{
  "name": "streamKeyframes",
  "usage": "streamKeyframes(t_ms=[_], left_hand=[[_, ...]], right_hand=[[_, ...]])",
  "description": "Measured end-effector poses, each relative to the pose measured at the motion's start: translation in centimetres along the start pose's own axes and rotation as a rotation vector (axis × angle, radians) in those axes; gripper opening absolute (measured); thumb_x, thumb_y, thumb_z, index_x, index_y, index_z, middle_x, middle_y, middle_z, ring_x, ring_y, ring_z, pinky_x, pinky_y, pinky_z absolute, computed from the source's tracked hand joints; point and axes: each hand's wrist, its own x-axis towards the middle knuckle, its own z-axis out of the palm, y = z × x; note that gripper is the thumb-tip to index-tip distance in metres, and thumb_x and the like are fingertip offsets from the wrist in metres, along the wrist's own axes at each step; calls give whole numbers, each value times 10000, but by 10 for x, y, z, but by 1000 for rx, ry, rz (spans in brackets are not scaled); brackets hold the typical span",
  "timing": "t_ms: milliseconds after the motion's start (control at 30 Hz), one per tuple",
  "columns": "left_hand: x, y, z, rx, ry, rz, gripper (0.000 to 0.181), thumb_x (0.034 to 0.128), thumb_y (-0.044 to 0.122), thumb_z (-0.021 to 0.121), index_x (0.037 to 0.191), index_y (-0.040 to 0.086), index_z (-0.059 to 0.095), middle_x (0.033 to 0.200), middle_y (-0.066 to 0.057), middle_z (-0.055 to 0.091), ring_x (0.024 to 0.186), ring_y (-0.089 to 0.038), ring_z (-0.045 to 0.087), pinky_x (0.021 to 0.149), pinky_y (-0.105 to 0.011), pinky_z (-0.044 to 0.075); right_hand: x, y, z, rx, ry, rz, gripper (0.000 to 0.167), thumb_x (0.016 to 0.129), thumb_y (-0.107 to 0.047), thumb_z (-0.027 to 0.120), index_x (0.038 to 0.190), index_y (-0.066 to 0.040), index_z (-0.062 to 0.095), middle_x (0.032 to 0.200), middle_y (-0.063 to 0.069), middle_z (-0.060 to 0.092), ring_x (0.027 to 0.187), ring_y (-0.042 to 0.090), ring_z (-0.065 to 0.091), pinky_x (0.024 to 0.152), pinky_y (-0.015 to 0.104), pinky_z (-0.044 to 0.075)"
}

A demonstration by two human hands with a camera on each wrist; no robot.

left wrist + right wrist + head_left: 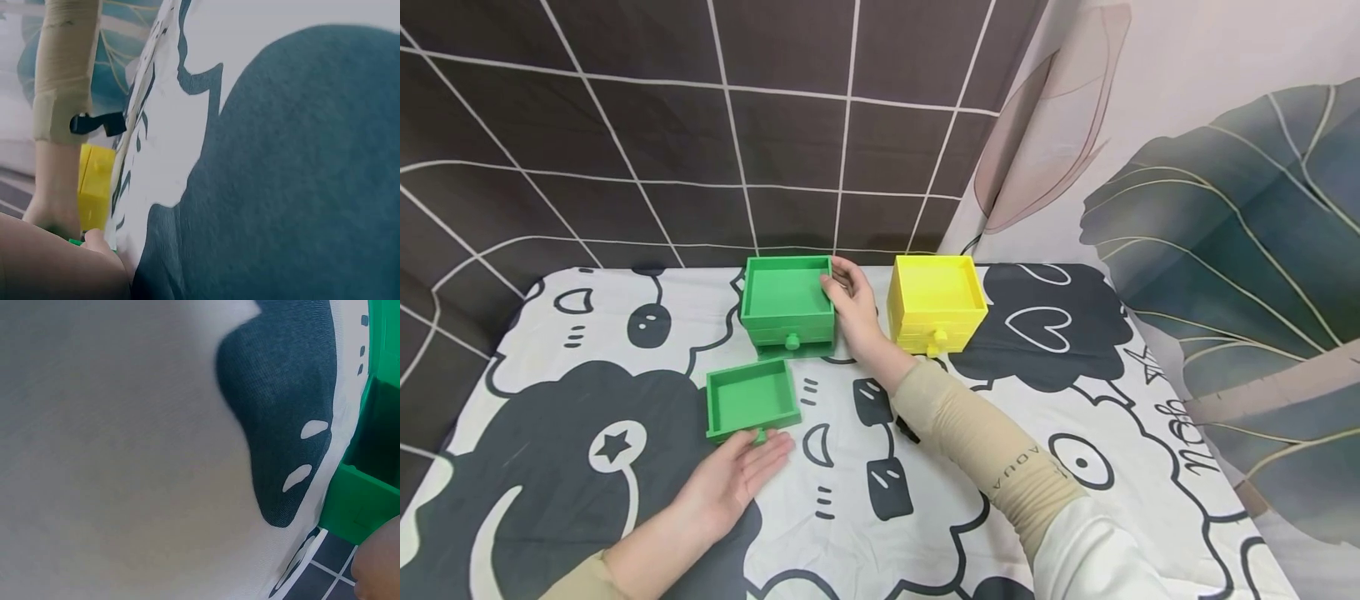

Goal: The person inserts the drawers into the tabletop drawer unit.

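Observation:
A small green drawer cabinet (787,327) with an open tray top and a round front knob stands near the wall. My right hand (855,312) grips its right side, thumb over the rim. In the right wrist view the green cabinet (357,503) has an open slot, with part of my hand at the corner. A loose green drawer (751,398) sits in front of it, slightly turned. My left hand (730,479), palm up, holds its knob between thumb and fingers. In the left wrist view the thumb (97,240) is visible, the knob mostly hidden.
A similar yellow drawer cabinet (938,304) stands to the right of my right hand. A black-and-white patterned cloth (955,517) covers the surface. Behind it hangs dark fabric with white grid lines (790,142); leaf-patterned fabric (1225,233) hangs at the right.

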Motion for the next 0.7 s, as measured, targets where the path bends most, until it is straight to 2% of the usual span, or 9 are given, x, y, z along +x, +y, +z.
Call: streamKeyframes(t_ms=[233,533,700], left_hand=[[5,-4,14,25,-8,8,291,1144,169,357,1338,-36,428,1085,-23,767,980,-90,780,1026,-252,618],[12,-3,29,107,-2,18,302,1125,158,386,1322,-57,465,1136,-46,763,996,-89,766,1024,-265,622],[17,0,36,106,-11,12,320,1131,168,391,1349,-54,468,1147,-59,765,990,-96,766,1007,-254,627]], right_hand=[[-1,1,0,4,-6,-9,453,1039,-75,561,1474,37,507,1468,210,552,1354,292,547,1179,348,482],[0,3,0,-7,-11,-15,445,1044,-76,561,1472,35,509,1464,221,558,1370,317,547,1173,345,491],[-1,1,0,-24,-7,-24,444,1043,-79,564,1468,37,513,1462,232,563,1371,335,551,1160,344,499]])
